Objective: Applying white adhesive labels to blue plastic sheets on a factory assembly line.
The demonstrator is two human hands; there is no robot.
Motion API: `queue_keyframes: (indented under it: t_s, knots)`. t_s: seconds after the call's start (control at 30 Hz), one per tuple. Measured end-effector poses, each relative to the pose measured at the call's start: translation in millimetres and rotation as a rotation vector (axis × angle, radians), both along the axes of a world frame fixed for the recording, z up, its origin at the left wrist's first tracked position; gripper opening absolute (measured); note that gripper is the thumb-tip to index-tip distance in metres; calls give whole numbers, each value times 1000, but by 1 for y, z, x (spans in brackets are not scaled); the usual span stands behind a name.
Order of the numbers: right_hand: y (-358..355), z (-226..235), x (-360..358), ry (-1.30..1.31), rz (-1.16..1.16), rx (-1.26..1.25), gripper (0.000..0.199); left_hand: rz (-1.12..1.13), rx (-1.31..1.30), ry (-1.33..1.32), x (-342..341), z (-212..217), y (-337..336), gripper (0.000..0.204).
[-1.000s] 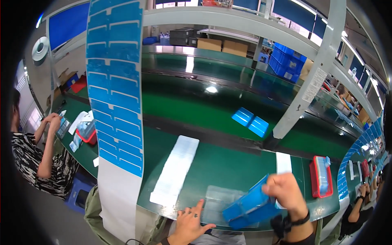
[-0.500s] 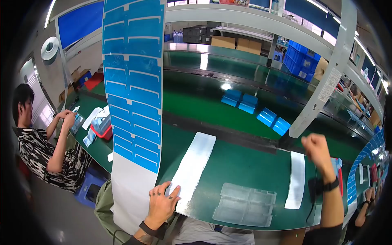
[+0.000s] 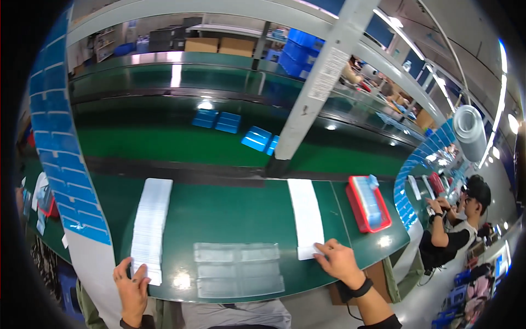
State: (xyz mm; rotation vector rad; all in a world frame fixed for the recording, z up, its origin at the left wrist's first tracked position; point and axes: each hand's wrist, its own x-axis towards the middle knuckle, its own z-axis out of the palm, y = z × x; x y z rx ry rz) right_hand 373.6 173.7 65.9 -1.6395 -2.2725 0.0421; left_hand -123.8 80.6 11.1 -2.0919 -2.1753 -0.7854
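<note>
Fanned, overlapping white pieces make up a long stack [image 3: 149, 225] on the green bench to my left. My left hand [image 3: 131, 289] rests at its near left corner, fingers spread and the thumb by the edge. A second long white stack [image 3: 307, 216] lies to the right. At its near end, my right hand [image 3: 341, 263] pinches the end piece between thumb and forefinger; the exact grip is partly hidden. Between the stacks, close to the bench edge, lies a clear, flat, panelled plastic piece [image 3: 238, 270], which neither hand touches.
A red tray [image 3: 387, 223] holding bluish film pieces stands at right. Blue panels [image 3: 256, 139] lie on the green belt beyond a grey post [image 3: 315, 93]. Blue-printed sheeting hangs at left [image 3: 60, 148] and curves down at right [image 3: 405, 203]. A co-worker [image 3: 460, 219] sits at far right.
The view has swung right, bringing the red tray and the right-hand co-worker into fuller sight. My right hand has come down from the air onto the right stack; my left hand stays by its stack.
</note>
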Motion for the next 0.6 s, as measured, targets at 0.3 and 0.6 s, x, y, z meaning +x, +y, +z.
queue_keyframes:
  t_s: [0.3,0.6]
  knots:
    - [0,-11,17,-108,-35,35,31,-7,-34,-39,11,-2,9,39]
    - [7,-11,18,-36,-116,-153,31,26,-124,-108,4,21,23,32]
